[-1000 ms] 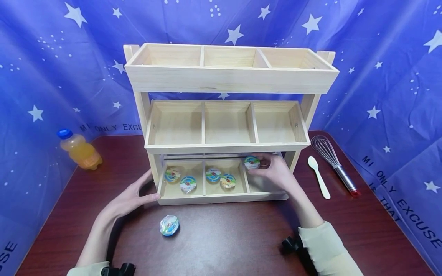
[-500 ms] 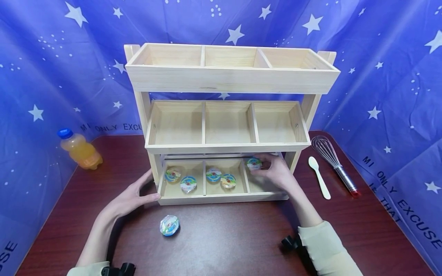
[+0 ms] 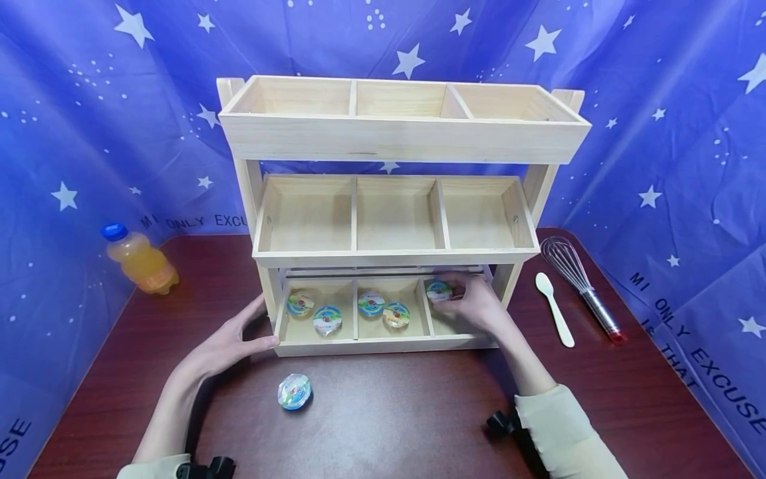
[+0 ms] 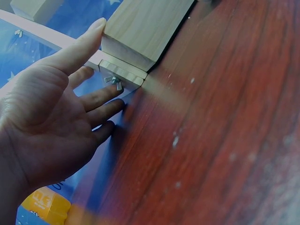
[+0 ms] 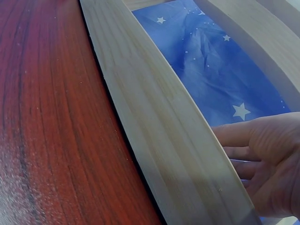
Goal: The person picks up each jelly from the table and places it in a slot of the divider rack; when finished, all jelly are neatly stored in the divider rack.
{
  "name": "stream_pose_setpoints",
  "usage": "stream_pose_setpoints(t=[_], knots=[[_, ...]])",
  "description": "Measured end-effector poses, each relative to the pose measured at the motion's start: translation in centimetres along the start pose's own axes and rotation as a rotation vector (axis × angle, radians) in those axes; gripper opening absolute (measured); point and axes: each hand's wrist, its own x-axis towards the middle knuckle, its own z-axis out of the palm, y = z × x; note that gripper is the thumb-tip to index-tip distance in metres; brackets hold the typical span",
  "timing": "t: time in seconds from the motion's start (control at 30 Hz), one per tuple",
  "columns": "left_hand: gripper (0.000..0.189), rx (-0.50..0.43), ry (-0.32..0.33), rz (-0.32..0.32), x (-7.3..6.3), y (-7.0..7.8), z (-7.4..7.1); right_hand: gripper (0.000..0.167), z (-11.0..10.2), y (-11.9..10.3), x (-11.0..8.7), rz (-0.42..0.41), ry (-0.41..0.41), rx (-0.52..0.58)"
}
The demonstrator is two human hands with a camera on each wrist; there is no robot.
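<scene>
My right hand (image 3: 479, 305) holds a small foil-lidded jelly cup (image 3: 438, 291) between thumb and fingers, low in the bottom tray's right compartment. In the right wrist view the fingers of the hand (image 5: 269, 161) pass behind the tray's front board (image 5: 154, 103), which hides the cup. At the tray's left end, my left hand (image 3: 218, 346) touches the wooden rack (image 3: 395, 141). Its thumb rests on the front corner, and the other fingers extend loosely beside the post with its wing nut (image 4: 115, 83). Two jelly cups (image 3: 327, 320) lie in the left compartment and two jelly cups (image 3: 396, 315) in the middle one.
Another jelly cup (image 3: 294, 391) lies on the dark red table (image 3: 407, 406) before the rack. An orange drink bottle (image 3: 143, 263) stands at the left. To the right lie a pale spoon (image 3: 554, 310) and a whisk (image 3: 583, 287). The middle tray overhangs the bottom one.
My right hand has lowered the jelly cup into the bottom right compartment, first moving it slightly right. The left hand has stayed at the rack's corner.
</scene>
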Motion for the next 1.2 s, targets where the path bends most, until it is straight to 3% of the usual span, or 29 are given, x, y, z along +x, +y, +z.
stream_pose_setpoints(t=[1.0,1.2], knots=[[0.098,-0.005,-0.003,0.009,0.04,0.37,-0.03,0.055,0.58,0.59,-0.01,0.019,0.021,-0.13],[0.098,-0.011,-0.003,0.015,-0.17,0.41,-0.12,0.055,0.74,0.52,0.08,0.023,0.012,-0.084]])
